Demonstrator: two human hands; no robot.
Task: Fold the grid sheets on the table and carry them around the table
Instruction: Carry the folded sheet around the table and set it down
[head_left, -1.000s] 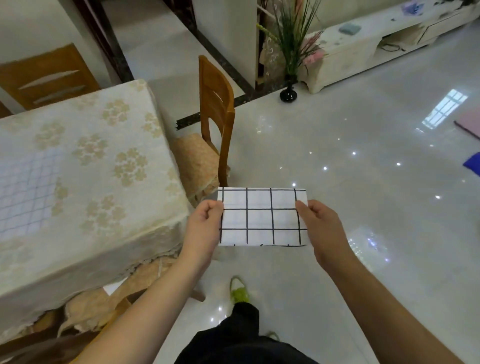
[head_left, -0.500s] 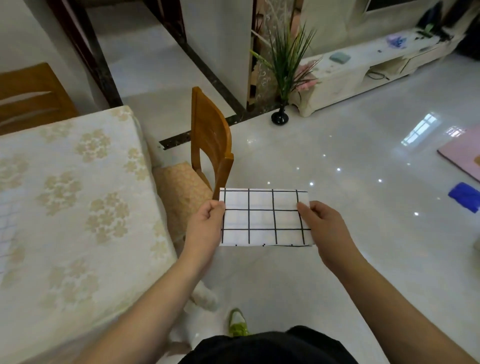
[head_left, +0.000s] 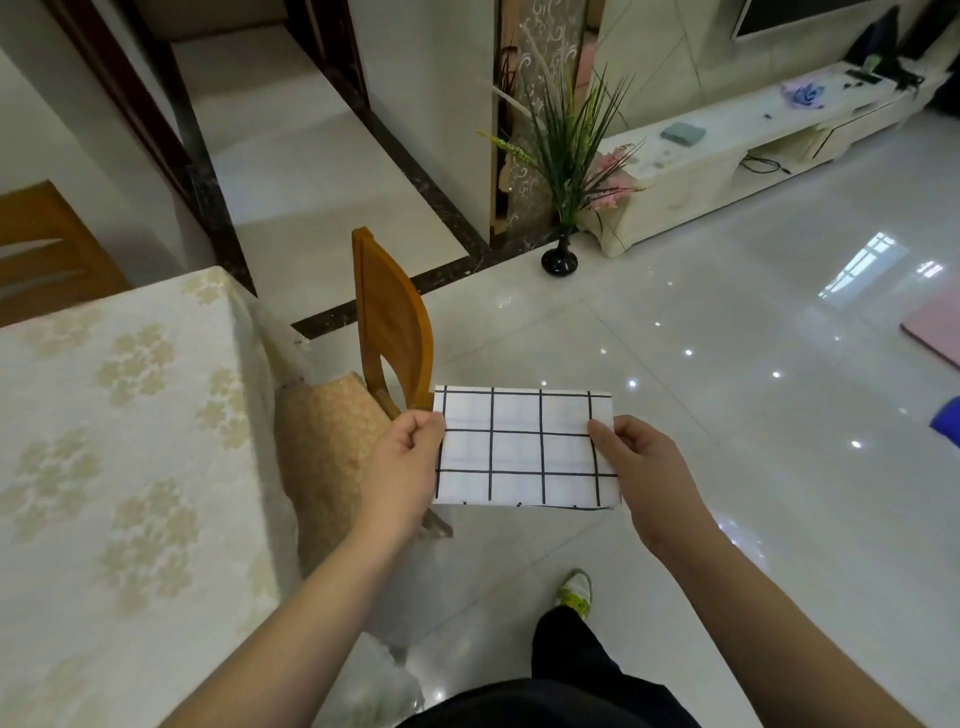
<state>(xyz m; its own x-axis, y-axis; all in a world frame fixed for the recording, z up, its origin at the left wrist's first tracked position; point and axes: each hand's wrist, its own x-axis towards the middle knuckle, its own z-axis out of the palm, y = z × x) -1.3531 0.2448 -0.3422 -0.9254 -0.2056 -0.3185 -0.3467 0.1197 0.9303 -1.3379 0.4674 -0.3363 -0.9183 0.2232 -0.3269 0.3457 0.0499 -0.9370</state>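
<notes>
Folded grid sheet (head_left: 524, 447) pinched at both short edges, left hand (head_left: 402, 467) and right hand (head_left: 641, 467); each grip curled, apparently thumb-over; tabletop (head_left: 119, 441) just left.

The desk (head_left: 130, 441) at the left carries a cream cloth with a pale flower pattern. On the glossy white floor (head_left: 727, 415) stand a wooden chair (head_left: 389, 322) just beside the desk and a black vase (head_left: 559, 260) with a plant.

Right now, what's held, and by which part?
The folded grid sheet: left hand pinches its left short edge, right hand pinches its right short edge.
</notes>
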